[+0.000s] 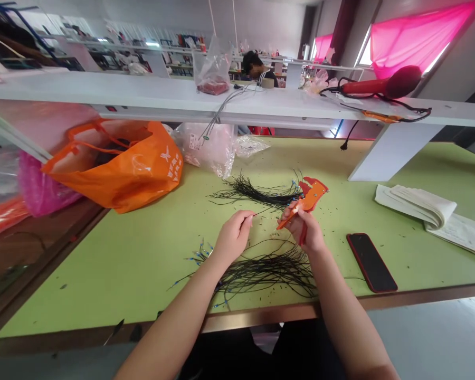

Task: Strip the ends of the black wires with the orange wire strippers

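Note:
My right hand (309,230) is wrapped round the handles of an orange and red wire stripper (313,195), its jaws pointing up and away from me. To the left, my left hand (234,232) pinches a thin black wire (260,212), whose short end sticks out toward the stripper without touching it. Beyond both hands lies a bundle of black wires (257,191) with several blue tips at its right end. A second bundle of black wires (267,272) lies nearer to me under my forearms, blue tips at its left.
A phone (372,262) and folded papers (423,208) lie on the right. An orange bag (142,169) and a clear plastic bag (209,148) stand at the back left. Above runs a white shelf (142,95) holding a red heat gun (380,85). A person (257,68) is beyond it.

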The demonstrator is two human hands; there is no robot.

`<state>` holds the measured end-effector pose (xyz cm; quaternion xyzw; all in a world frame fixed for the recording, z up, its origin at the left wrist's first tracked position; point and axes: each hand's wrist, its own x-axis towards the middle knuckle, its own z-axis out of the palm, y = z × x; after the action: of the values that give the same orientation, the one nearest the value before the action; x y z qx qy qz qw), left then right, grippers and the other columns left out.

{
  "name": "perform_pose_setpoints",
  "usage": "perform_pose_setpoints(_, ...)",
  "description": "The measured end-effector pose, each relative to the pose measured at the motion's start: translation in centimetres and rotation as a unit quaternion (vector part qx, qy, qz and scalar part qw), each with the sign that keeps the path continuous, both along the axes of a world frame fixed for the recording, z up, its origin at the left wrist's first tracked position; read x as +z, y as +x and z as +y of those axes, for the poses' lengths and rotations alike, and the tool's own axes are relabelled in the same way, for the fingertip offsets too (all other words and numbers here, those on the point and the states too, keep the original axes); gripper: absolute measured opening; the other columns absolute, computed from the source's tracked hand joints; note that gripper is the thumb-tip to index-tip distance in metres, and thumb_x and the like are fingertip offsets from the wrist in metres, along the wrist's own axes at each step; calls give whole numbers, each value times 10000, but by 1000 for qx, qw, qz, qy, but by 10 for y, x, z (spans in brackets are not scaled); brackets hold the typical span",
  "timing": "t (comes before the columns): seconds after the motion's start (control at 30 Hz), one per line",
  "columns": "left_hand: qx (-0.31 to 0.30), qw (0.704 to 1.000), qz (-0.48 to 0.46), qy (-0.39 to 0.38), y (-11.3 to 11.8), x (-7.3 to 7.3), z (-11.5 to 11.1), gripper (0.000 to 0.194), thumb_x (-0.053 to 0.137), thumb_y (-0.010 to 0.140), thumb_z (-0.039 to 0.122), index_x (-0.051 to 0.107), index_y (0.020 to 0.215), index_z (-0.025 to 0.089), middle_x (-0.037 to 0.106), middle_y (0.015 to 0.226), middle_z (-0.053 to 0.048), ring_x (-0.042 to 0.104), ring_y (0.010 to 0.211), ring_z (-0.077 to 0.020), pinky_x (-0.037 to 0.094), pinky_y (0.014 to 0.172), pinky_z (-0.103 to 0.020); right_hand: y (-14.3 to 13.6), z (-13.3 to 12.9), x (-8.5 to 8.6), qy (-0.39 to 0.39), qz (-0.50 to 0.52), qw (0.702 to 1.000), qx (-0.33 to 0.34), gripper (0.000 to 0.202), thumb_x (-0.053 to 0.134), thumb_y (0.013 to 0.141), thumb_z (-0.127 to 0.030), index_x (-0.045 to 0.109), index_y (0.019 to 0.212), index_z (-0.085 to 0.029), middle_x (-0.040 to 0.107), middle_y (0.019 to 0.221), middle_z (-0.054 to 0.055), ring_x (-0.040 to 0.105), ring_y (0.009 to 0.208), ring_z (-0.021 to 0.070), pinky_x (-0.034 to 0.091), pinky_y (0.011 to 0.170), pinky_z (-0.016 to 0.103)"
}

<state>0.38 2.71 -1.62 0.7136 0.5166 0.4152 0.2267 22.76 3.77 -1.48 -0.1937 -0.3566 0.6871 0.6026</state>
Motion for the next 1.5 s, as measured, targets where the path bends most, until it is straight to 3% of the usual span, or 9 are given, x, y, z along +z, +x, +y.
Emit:
perform_pose_setpoints(0.2, -11, 997, -50, 54, -16, 3, -9, 271, 425, 1029, 327, 673, 1063, 222, 655, 811, -22, 644, 764, -175, 523, 741, -302, 23, -5, -1, 20, -107, 956, 272, 482, 679, 898, -560, 683, 1075, -112, 702, 811, 79, 703, 747, 221, 606, 713, 367)
perform_pose_setpoints(0.33, -21, 993, -73, 86, -17, 8, -11, 251, 446, 1026, 281, 682, 1036, 198, 635, 788, -14, 621, 726, -154, 506, 702, -281, 19, -9, -8, 21, -109, 931, 348, 550, 660, 897, -595, 677, 1069, -73, 702, 796, 88, 719, 724, 223, 618, 697, 368)
perform_pose_setpoints(0.6, 21, 990, -81, 114, -17, 10, -11, 233, 457, 1024, 270, 675, 1010, 190, 639, 779, -14, 608, 696, -146, 497, 681, -271, 20, -4, -12, 1, -113, 928, 356, 577, 643, 886, -641, 650, 1071, -94, 680, 795, 77, 703, 707, 211, 615, 725, 382)
perform_pose_setpoints(0.97, -11, 989, -58, 137, -11, 11, -12, 227, 454, 1029, 248, 672, 991, 195, 623, 771, -8, 604, 722, -148, 491, 700, -264, 17, -6, -14, 1, -140, 919, 368, 576, 652, 874, -650, 635, 1027, -95, 676, 771, 77, 716, 716, 233, 606, 671, 369)
perform_pose_setpoints(1.27, -17, 987, -70, 146, -10, 9, -13, 220, 456, 1027, 228, 673, 1016, 191, 618, 762, 1, 604, 707, -140, 491, 689, -259, 11, -7, -12, 13, -120, 931, 345, 439, 641, 938, -554, 632, 984, -117, 631, 697, 21, 665, 637, 173, 611, 640, 341)
perform_pose_setpoints(1.5, -9, 989, -79, 124, -9, 8, -14, 229, 447, 1039, 268, 664, 1026, 192, 647, 795, -9, 624, 722, -145, 500, 697, -265, 8, -10, -13, 12, -134, 940, 315, 453, 692, 895, -580, 625, 905, -132, 593, 644, -7, 610, 553, 151, 589, 573, 324)
